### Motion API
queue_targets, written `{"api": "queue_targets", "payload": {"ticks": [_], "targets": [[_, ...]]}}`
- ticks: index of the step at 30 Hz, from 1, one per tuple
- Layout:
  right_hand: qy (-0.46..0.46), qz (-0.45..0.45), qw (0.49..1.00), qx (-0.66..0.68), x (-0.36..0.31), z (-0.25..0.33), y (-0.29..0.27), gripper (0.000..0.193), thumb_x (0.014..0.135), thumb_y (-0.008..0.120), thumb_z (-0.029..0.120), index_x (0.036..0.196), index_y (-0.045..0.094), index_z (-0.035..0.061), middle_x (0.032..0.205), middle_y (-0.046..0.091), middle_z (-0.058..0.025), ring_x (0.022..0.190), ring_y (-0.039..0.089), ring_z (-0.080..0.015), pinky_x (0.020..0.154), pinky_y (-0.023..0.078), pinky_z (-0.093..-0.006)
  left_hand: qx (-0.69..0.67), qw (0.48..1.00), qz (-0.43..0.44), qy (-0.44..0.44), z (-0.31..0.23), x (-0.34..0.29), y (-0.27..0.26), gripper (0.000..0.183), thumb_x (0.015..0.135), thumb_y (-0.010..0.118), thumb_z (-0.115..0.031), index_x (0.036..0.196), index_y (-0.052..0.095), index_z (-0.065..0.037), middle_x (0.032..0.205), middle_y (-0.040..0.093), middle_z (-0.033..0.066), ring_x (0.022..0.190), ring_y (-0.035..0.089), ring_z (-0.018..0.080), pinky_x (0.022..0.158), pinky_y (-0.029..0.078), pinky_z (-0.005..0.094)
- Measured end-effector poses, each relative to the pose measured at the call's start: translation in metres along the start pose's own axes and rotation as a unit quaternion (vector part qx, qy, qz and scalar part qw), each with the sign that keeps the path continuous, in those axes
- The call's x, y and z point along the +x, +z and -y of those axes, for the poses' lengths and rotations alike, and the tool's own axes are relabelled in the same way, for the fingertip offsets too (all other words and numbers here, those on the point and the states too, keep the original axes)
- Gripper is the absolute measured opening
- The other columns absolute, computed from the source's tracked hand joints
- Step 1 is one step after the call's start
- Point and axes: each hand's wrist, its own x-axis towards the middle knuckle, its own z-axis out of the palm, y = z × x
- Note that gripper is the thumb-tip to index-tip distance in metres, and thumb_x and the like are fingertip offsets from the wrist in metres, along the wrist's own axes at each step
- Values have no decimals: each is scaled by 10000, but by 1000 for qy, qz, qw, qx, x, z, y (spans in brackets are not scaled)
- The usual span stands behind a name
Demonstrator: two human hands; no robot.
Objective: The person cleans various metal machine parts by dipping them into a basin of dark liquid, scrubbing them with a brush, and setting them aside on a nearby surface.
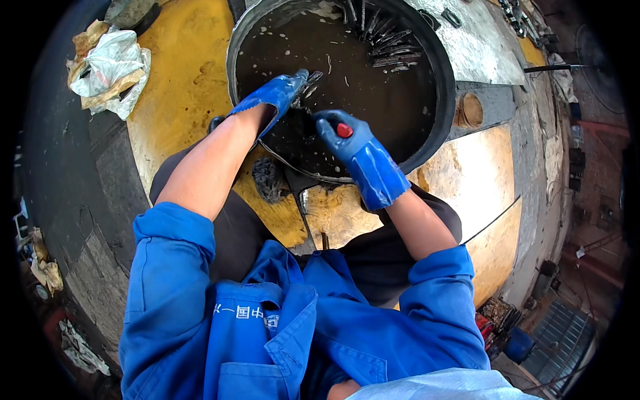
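Both my hands wear blue rubber gloves and are over a wide round metal tub of murky brown liquid. My left hand is closed around a small wet metal piece that pokes out past the fingers. My right hand grips a tool by its red handle, whose end shows between thumb and fingers. The tool's working end is hard to make out against the dark liquid between the hands. Several dark metal strips lie heaped at the tub's far right.
Yellow-stained metal sheets cover the floor around the tub. A dark scrubbing wad lies by its near edge. White plastic and rags sit far left. Right of the tub stands a rusty round piece; clutter lines the right side.
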Motion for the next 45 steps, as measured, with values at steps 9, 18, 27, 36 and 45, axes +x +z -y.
{"api": "queue_targets", "payload": {"ticks": [9, 18, 27, 36, 45], "targets": [[-12, 134, 933, -333, 8, -28, -20, 299, 923, 632, 375, 1138, 716, 185, 1032, 737, -147, 995, 690, -368, 894, 546, -452, 94, 995, -30, 1, -8, -2, 2, 559, 1083, 391, -465, 1325, 642, -27, 1284, 684, 103, 1148, 610, 204, 1040, 413, 352], [-100, -16, 932, -347, 36, -33, -38, 227, 914, 658, 291, 1109, 729, 198, 1048, 740, -107, 970, 708, -321, 853, 570, -409, 17, 999, 5, -45, 3, 14, 1, 513, 1091, 411, -418, 1336, 638, -29, 1320, 672, 111, 1189, 612, 190, 1057, 415, 345], [-224, -35, 948, -221, 29, 15, -32, 235, 885, 717, 149, 1118, 739, 132, 1038, 749, -128, 941, 730, -312, 837, 583, -371, 89, 995, -14, -38, -14, 0, 3, 534, 1083, 413, -424, 1348, 624, -11, 1358, 645, 151, 1235, 593, 227, 1096, 376, 365], [-32, -76, 996, -32, 52, -41, -48, 224, 969, 672, 176, 1148, 730, 53, 992, 755, -64, 890, 697, -129, 839, 551, -287, 156, 987, -34, -18, -5, 16, 1, 519, 1077, 439, -412, 1341, 631, -8, 1350, 650, 145, 1246, 587, 233, 1092, 381, 362], [177, -90, 976, -87, 74, -93, -51, 343, 935, 731, 334, 1136, 735, 56, 950, 744, -46, 830, 668, -139, 766, 546, -311, 28, 999, -28, -33, -15, -6, 12, 539, 1080, 424, -430, 1383, 602, -20, 1401, 623, 108, 1285, 561, 216, 1118, 358, 355]]}}
